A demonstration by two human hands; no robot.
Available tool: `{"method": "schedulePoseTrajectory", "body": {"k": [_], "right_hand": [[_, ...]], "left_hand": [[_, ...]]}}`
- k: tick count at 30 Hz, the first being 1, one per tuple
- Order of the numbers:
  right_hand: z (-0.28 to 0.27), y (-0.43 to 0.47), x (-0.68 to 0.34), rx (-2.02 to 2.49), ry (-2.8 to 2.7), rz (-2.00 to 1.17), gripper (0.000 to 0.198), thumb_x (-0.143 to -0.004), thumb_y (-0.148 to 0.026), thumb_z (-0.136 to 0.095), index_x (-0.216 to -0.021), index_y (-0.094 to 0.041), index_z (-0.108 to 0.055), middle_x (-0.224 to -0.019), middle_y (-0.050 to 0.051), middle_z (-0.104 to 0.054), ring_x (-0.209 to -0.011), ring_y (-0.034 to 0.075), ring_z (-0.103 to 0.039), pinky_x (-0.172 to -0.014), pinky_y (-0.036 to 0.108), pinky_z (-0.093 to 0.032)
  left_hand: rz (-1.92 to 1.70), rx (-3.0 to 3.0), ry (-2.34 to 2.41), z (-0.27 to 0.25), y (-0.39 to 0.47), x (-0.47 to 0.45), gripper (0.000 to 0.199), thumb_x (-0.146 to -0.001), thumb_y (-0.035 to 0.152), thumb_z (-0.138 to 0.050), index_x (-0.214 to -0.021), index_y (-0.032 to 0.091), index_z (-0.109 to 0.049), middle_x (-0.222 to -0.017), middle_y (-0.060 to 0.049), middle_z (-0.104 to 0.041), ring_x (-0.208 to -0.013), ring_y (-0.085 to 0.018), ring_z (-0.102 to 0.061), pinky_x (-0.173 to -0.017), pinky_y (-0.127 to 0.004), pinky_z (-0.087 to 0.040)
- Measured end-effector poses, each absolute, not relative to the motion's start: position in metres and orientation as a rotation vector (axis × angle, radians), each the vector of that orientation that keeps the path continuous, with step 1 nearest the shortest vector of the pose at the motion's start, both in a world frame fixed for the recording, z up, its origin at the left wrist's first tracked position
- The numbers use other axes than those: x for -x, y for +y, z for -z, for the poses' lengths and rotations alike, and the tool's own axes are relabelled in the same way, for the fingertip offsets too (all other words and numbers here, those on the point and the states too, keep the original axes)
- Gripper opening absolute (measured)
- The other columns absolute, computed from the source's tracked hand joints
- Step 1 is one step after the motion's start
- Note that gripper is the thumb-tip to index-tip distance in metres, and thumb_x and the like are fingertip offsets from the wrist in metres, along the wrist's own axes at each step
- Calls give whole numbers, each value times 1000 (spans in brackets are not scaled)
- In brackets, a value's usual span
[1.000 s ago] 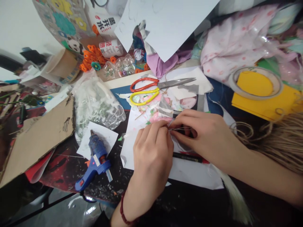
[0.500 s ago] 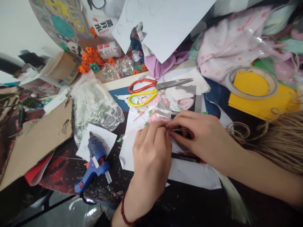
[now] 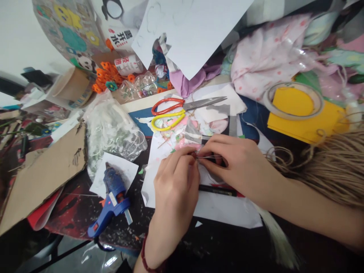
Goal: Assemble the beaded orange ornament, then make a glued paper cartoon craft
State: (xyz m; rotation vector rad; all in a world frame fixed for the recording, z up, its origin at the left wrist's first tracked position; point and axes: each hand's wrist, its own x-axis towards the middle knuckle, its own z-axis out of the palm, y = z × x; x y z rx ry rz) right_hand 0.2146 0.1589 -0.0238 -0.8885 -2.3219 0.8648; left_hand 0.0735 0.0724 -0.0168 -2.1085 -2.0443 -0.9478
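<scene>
My right hand (image 3: 236, 153) pinches thin pale strands (image 3: 212, 156) between thumb and fingers; I cannot tell whether they are wire or thread. Its fingertips meet those of my left hand (image 3: 178, 174), which is curled closed with its back to me. Whatever the left fingers grip is hidden behind them. Just beyond both hands lie paper and fabric scraps (image 3: 184, 144). On these rest scissors (image 3: 182, 110) with one red and one yellow handle, blades pointing right. A black pen-like stick (image 3: 217, 190) lies below the right hand on white paper (image 3: 227, 210).
At left, a blue glue gun (image 3: 110, 204) lies partly on white paper, beside a plastic bag (image 3: 110, 132) and cardboard (image 3: 48, 170). To the right are a tape roll (image 3: 267, 99), yellow sheets (image 3: 307, 127) and brown twine (image 3: 330, 167). A pale fibre bundle (image 3: 280, 242) lies in front.
The fingertips of both hands have shifted slightly and stay together at the strands. The whole view has moved a little, so most things appear slightly further left.
</scene>
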Motion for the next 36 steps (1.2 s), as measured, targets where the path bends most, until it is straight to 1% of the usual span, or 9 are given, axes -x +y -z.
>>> {"method": "schedulePoseTrajectory", "body": {"k": [2, 7, 12, 16, 21, 27, 29, 33, 36], "right_hand": [[25, 159, -215, 861, -2358, -819, 8, -89, -13, -65, -89, -16, -72, -86, 4, -67, -72, 16, -62, -65, 29, -47], [29, 159, -215, 815, -2410, -767, 17, -96, -17, -55, -92, -15, -71, -90, 7, -66, -78, 19, -63, -71, 32, -50], [24, 161, -215, 858, -2414, -818, 7, -90, -15, -64, -91, -16, -71, -87, 3, -64, -69, 15, -60, -61, 28, -45], [21, 162, -216, 873, -2382, -850, 8, -87, -14, -66, -93, -17, -71, -85, 2, -62, -67, 13, -59, -56, 26, -43], [21, 162, -216, 867, -2349, -887, 10, -85, -12, -68, -93, -18, -71, -85, 1, -62, -66, 12, -58, -56, 25, -42], [17, 164, -215, 919, -2336, -969, 8, -85, -12, -67, -85, -19, -70, -80, -1, -62, -62, 11, -55, -55, 25, -38], [16, 164, -215, 933, -2334, -987, 8, -84, -12, -69, -84, -20, -70, -79, -1, -62, -62, 11, -54, -55, 25, -38], [16, 165, -214, 932, -2315, -1029, 11, -80, -10, -71, -83, -20, -70, -77, -2, -62, -59, 11, -52, -54, 25, -37], [15, 165, -215, 938, -2252, -1072, 14, -78, -7, -71, -82, -21, -70, -76, -3, -61, -60, 10, -51, -54, 24, -37]], "left_hand": [[948, 2095, -2063, 17, 72, -73, 12, -85, 4, -61, -86, 16, -65, -110, -6, -73, -98, -17, -68, -85, -29, -53], [962, 2098, -2098, 16, 71, -72, 12, -86, 5, -61, -88, 16, -66, -111, -5, -73, -99, -17, -69, -86, -29, -54], [1039, 2100, -2133, 15, 70, -72, 14, -87, 6, -60, -87, 18, -66, -110, -5, -73, -98, -16, -70, -83, -27, -56], [1105, 2104, -2127, 15, 69, -71, 15, -87, 5, -59, -88, 18, -66, -109, -5, -73, -98, -16, -70, -83, -28, -57], [1146, 2113, -2114, 14, 68, -71, 15, -86, 4, -60, -88, 18, -66, -110, -5, -73, -99, -16, -69, -85, -28, -57], [1180, 2128, -2105, 14, 68, -72, 16, -86, 2, -61, -88, 17, -66, -109, -5, -73, -99, -14, -69, -86, -26, -56], [1201, 2138, -2106, 14, 67, -72, 16, -86, 1, -61, -89, 17, -65, -108, -5, -72, -98, -13, -68, -86, -25, -56], [1251, 2166, -2095, 13, 67, -71, 17, -85, -1, -61, -90, 15, -66, -110, -6, -72, -104, -13, -67, -92, -24, -55], [1278, 2154, -2077, 10, 67, -72, 16, -85, -1, -62, -89, 14, -66, -109, -7, -72, -102, -12, -68, -91, -22, -55]]}}
